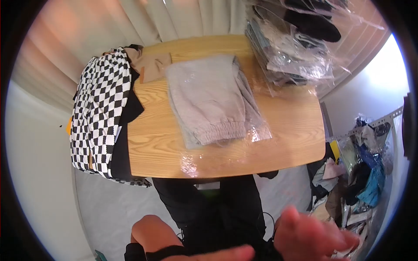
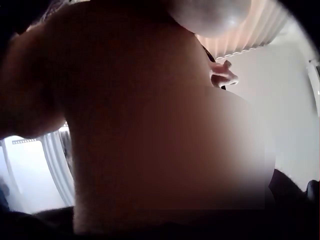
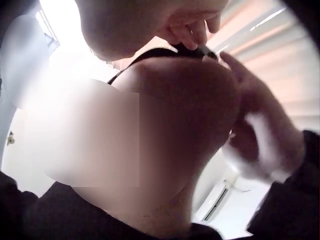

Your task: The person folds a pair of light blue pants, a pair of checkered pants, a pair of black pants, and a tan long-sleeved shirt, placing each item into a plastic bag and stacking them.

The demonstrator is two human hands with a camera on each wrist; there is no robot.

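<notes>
You have one wooden table (image 1: 287,126) in front of you. It is light brown with round corners and a smooth top.

In the middle of the table lies one pair of grey trousers (image 1: 209,100). They are soft, folded flat, and have gathered cuffs that point to the table's near edge. They sit inside one clear bag (image 1: 257,130), which is thin, shiny and crinkled.

On the table's left end hangs one checked cloth (image 1: 102,108) with black and white squares. One black cloth (image 1: 126,143) lies under it. At the table's far left corner is one tan cloth (image 1: 152,65). At the far right corner is one pile of bagged clothes (image 1: 291,52), all in shiny plastic. On the floor to the right of the table is one heap of clothes (image 1: 357,178) in many colours.

You have two hands in view, both low, on your side of the table's near edge. Your right hand (image 1: 309,237) has its fingers loose and spread, and it holds nothing. Your left hand (image 1: 209,255) is cut off at the bottom of the head view, so you cannot tell if its fingers are apart or curled. The two wrist views are too close and blurry to help.

The grey trousers are well apart from both hands, up on the table top. Neither hand touches them.
</notes>
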